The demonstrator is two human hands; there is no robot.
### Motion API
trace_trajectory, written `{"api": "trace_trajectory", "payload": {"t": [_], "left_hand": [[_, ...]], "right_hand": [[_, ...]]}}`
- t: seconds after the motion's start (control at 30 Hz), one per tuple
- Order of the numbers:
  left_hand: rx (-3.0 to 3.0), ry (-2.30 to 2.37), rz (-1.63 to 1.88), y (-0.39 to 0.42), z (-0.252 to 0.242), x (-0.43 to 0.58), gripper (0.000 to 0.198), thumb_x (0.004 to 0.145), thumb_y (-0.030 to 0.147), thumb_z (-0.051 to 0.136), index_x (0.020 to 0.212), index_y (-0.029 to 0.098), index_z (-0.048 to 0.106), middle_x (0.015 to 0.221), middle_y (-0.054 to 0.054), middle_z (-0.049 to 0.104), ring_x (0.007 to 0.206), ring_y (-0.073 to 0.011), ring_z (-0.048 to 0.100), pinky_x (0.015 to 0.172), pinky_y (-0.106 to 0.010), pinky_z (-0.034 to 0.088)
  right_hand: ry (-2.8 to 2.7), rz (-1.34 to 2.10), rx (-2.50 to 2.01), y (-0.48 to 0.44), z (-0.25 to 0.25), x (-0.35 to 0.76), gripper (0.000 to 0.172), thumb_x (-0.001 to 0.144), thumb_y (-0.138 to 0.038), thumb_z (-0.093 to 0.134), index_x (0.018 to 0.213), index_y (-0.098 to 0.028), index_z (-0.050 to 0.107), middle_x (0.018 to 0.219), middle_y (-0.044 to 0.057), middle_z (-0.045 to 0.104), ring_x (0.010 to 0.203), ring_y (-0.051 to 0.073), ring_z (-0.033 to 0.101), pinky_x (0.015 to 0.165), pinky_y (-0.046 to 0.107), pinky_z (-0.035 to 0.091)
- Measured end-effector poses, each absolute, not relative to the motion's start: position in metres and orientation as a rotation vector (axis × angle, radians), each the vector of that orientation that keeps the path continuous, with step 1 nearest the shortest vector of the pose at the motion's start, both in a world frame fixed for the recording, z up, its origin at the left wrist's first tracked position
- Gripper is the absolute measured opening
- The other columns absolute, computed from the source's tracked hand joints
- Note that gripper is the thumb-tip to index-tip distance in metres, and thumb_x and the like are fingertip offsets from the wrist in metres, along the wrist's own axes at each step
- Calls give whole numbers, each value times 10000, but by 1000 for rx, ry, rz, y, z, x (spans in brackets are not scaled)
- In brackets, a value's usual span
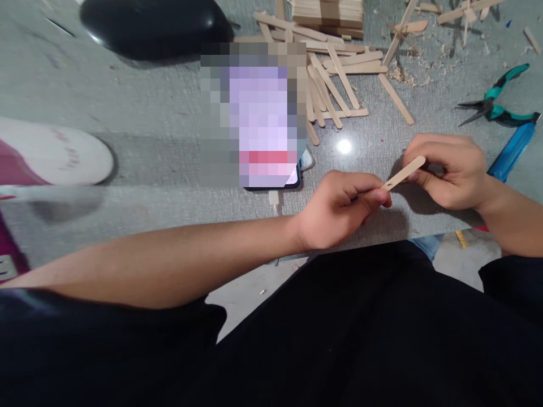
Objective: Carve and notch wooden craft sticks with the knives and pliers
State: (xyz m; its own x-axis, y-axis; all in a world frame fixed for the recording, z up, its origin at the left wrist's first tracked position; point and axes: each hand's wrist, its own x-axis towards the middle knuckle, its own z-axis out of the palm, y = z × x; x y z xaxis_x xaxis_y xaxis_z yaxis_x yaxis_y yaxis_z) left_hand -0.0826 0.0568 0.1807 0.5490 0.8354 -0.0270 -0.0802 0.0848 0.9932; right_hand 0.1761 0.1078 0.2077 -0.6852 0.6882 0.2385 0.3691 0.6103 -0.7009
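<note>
Near the front edge of the desk (169,107), a stick (405,174) was pinched between the thumb and fingers of the left hand (339,209), the nearer one. From that grip its long axis was slanted forward and rightward, its free end being just beside the right hand (453,169). There the fingers were curled; whether anything was gripped could not be made out. The stick was flat, pale, round-ended wood, marked by a small dark spot. Beyond, other sticks (339,93) were heaped on the grey, finely streaked surface.
</note>
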Motion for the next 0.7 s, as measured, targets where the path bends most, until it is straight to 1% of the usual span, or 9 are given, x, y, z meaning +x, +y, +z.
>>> {"api": "trace_trajectory", "payload": {"t": [0.1, 0.23, 0.37, 0.47, 0.53, 0.63, 0.7], "left_hand": [[1286, 728, 796, 56, 181, -83, 304, 1116, 358, 680, 884, 180, 763, 570, 43, 591, 482, -92, 507, 498, -232, 398], [1279, 729, 820, 54, 181, -83, 307, 1131, 323, 655, 881, 176, 758, 568, 41, 610, 484, -84, 523, 504, -216, 413], [1224, 784, 805, 53, 181, -83, 321, 1134, 389, 676, 921, 169, 771, 577, 22, 646, 491, -93, 547, 496, -212, 425], [1199, 797, 813, 53, 180, -83, 328, 1133, 413, 692, 946, 160, 783, 581, 20, 658, 496, -92, 561, 506, -207, 443], [1186, 803, 817, 53, 178, -82, 329, 1132, 424, 702, 962, 157, 791, 587, 22, 665, 502, -90, 571, 515, -206, 453], [1149, 821, 818, 53, 176, -80, 369, 1123, 488, 728, 972, 158, 796, 580, 29, 660, 501, -92, 567, 511, -213, 447], [1121, 824, 819, 52, 175, -80, 416, 1107, 548, 750, 974, 157, 797, 569, 30, 652, 499, -98, 565, 509, -223, 444]], "right_hand": [[-2356, 766, -793, 110, 206, 177, 105, 1087, -277, 668, 995, -293, 715, 868, 22, 735, 716, 193, 662, 616, 378, 510], [-2430, 548, -782, 122, 198, 183, 80, 1102, -321, 641, 1031, -291, 664, 929, 45, 737, 820, 226, 670, 715, 408, 515], [-2530, 461, -817, 134, 183, 188, 106, 1086, -335, 663, 1005, -271, 643, 897, 37, 717, 826, 234, 648, 752, 419, 492], [-2518, 434, -797, 135, 174, 188, 72, 1092, -290, 657, 1023, -268, 666, 970, 38, 742, 918, 238, 678, 832, 423, 539], [-2476, 437, -821, 133, 172, 186, 64, 1101, -332, 676, 1078, -275, 696, 1045, 49, 759, 980, 243, 692, 876, 431, 577], [-2416, 384, -874, 129, 176, 183, 175, 1095, -450, 711, 1127, -280, 734, 1101, 59, 782, 1016, 257, 716, 917, 466, 619], [-2391, 294, -905, 130, 184, 184, 206, 1103, -463, 688, 1105, -268, 753, 1087, 59, 791, 1010, 264, 737, 923, 484, 638]]}}
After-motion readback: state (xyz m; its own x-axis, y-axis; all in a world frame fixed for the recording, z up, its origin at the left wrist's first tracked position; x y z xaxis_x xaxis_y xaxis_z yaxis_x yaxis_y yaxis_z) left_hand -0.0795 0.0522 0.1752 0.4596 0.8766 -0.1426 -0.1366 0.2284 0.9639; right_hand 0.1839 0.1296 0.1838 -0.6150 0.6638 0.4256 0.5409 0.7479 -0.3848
